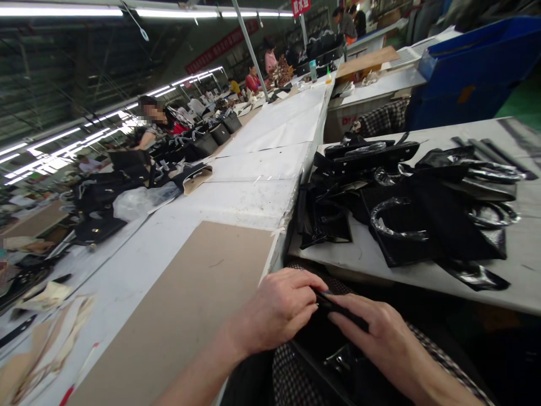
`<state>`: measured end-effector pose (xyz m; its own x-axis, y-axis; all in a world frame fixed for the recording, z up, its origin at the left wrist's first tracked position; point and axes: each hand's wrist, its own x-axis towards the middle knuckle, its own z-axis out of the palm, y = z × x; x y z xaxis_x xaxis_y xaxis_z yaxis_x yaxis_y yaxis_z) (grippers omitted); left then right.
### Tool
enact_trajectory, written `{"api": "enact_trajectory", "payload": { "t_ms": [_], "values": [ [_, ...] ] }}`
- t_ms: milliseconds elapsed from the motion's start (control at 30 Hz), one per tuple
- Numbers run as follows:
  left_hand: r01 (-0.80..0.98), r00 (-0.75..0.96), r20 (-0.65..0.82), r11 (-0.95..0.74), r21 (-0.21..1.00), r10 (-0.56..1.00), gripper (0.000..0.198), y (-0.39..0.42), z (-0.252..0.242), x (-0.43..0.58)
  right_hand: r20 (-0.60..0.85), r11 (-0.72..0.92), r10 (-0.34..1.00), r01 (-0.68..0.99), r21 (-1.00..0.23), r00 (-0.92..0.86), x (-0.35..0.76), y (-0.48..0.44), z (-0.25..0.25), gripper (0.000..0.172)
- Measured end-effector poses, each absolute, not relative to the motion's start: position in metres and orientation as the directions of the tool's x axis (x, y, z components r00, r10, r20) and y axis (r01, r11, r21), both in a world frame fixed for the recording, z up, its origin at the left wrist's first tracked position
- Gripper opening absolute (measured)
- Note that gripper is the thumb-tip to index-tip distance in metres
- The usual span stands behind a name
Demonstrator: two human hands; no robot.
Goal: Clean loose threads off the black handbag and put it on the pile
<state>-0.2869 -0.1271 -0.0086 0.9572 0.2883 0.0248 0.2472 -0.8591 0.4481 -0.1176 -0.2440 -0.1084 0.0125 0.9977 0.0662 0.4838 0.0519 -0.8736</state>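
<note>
My left hand (276, 310) and my right hand (376, 332) meet low in the view over my lap, on a checked cloth (291, 383). Both press and pinch a black glossy piece (338, 307) between their fingers; the left hand's fingers curl onto its end, the right hand's fingers lie along it. More black shiny material (342, 361) lies under the hands.
A pile of black bag parts and handles (414, 203) covers the white side table (519, 265) to the right. A brown board (198, 299) lies on the long white workbench (249, 197) to the left. Co-workers sit along the bench further back. A blue bin (473, 73) stands at the far right.
</note>
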Motion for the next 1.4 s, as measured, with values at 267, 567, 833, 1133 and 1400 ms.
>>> {"api": "enact_trajectory", "payload": {
  "t_ms": [267, 567, 833, 1133, 1400],
  "values": [
    [0.374, 0.903, -0.047, -0.724, 0.579, 0.428, 0.01, -0.132, -0.012, -0.281, 0.198, 0.114, 0.974, 0.52, -0.847, 0.109, -0.121, -0.246, -0.119, 0.025],
    [0.231, 0.968, -0.054, -0.798, 0.556, 0.243, 0.013, -0.124, -0.006, -0.283, 0.075, 0.037, 0.995, 0.452, -0.891, 0.066, -0.122, -0.245, -0.111, 0.023],
    [0.359, 0.876, 0.061, -0.733, 0.578, 0.478, 0.01, -0.131, -0.019, -0.29, 0.125, 0.087, 0.99, 0.435, -0.896, 0.06, -0.12, -0.244, -0.112, 0.024],
    [0.354, 0.882, 0.099, -0.788, 0.504, 0.46, 0.013, -0.132, -0.021, -0.287, 0.235, 0.178, 0.97, 0.495, -0.85, 0.054, -0.12, -0.246, -0.11, 0.023],
    [0.362, 0.891, 0.063, -0.787, 0.5, 0.45, 0.014, -0.136, -0.019, -0.288, 0.367, 0.318, 0.93, 0.565, -0.761, -0.029, -0.121, -0.246, -0.102, 0.015]
  ]
}}
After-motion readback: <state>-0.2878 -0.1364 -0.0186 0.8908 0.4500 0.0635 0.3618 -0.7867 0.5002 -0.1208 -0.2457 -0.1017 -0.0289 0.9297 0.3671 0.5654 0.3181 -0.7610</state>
